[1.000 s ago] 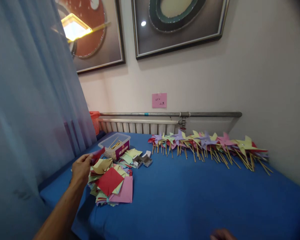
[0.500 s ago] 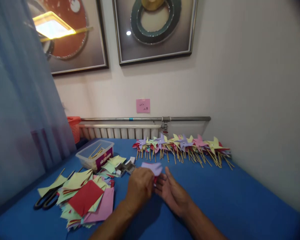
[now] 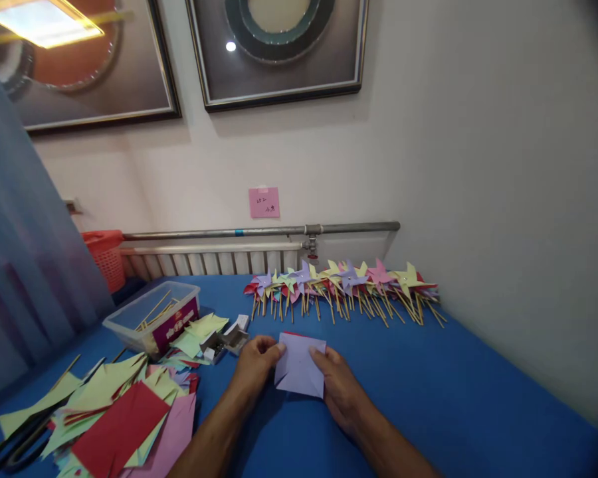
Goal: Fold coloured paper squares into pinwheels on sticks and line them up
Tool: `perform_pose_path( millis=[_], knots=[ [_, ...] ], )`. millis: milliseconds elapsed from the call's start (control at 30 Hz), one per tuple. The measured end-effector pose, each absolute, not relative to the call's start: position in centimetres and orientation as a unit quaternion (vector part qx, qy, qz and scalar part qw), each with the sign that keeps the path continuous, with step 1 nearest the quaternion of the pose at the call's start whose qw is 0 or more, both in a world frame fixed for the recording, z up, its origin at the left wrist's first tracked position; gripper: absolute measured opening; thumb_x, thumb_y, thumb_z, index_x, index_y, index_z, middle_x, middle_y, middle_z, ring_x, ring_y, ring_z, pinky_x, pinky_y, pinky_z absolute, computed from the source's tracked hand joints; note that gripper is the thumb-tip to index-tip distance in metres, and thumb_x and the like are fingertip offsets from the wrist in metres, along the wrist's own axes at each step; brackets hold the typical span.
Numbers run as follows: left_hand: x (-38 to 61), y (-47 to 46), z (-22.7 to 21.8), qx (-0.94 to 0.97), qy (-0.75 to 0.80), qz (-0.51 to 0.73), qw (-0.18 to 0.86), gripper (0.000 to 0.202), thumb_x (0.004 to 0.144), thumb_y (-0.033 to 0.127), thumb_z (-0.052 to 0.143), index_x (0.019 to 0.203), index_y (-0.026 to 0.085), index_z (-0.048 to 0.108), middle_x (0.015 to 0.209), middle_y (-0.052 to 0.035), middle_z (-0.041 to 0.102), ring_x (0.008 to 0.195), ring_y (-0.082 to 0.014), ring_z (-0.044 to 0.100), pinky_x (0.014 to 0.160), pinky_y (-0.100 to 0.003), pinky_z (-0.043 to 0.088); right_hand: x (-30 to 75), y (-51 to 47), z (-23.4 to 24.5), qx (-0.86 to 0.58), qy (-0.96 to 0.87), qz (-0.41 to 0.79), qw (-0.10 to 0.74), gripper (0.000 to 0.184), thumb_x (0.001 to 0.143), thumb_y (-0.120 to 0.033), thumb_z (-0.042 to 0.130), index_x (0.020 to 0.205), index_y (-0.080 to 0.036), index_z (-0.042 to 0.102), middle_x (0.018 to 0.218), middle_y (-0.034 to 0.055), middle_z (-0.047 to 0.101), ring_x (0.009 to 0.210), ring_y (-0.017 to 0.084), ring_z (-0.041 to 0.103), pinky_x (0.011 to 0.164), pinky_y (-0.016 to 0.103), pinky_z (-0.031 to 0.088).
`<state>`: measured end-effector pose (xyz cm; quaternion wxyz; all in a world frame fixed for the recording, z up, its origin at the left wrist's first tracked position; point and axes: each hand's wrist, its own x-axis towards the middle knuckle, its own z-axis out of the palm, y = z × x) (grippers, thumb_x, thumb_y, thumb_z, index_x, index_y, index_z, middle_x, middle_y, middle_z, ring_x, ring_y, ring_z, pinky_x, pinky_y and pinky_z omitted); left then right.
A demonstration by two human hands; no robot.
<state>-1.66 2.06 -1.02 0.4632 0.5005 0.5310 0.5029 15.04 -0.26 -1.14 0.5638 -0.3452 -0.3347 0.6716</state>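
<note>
Between my two hands is a purple paper square with slits cut in from its corners and a red edge showing behind its top. My left hand pinches its left edge, thumb on the front. On the right edge, my right hand grips it with the thumb on top and fingers behind. A pile of cut colored paper lies to the left, a red sheet uppermost. Small open boxes stand just beyond my left hand.
Finished pinwheels on sticks lie in a row at the back of the blue table. A clear plastic tub holds sticks at the left. Black-handled scissors rest at the far left. A red basket stands behind.
The purple paper, bent and partly hidden before, now faces me flat. My right hand has closed on its right edge. The view has shifted right, so the surroundings appear farther left.
</note>
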Motion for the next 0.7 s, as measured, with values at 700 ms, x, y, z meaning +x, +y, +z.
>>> perform_pose_path(
  millis=[700],
  knots=[
    [-2.3, 1.3, -0.6, 0.517, 0.548, 0.522, 0.400, 0.031, 0.072, 0.048, 0.068, 0.063, 0.019, 0.064, 0.051, 0.0045, 0.047, 0.048, -0.0107, 0.038, 0.050, -0.024, 0.026, 15.1, 1.2, -2.9, -0.415, -0.432, 0.574, 0.558, 0.041, 0.070, -0.053, 0.079, 0.084, -0.015, 0.071, 0.070, 0.0026, 0.073, 0.065, 0.020, 0.066, 0.064, 0.029, 0.051]
  ],
)
